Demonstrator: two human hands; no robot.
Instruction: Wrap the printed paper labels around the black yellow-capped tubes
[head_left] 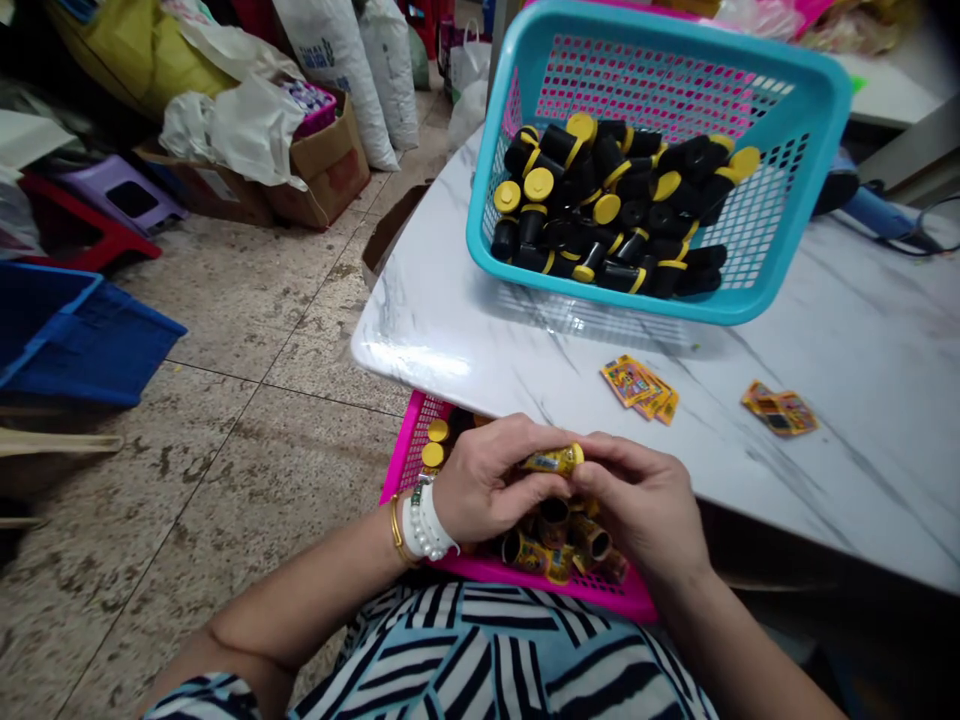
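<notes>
My left hand (487, 480) and my right hand (645, 500) are closed together on one small tube with a yellow printed label (553, 460), held just above a pink basket (409, 455) on my lap. That basket holds several labelled tubes (559, 545) and a few yellow-capped ones (435, 442). A blue basket (795, 110) on the marble table (862, 400) is tilted toward me and filled with several black tubes with yellow caps (607, 205). Two small piles of yellow labels (640, 385) (780, 410) lie on the table.
A dark blue crate (75, 330) sits on the tiled floor at left. Cardboard boxes (330, 165), white sacks (337, 60), and red and purple stools (112, 205) crowd the back left. A blue tool with a cable (885, 215) lies behind the blue basket.
</notes>
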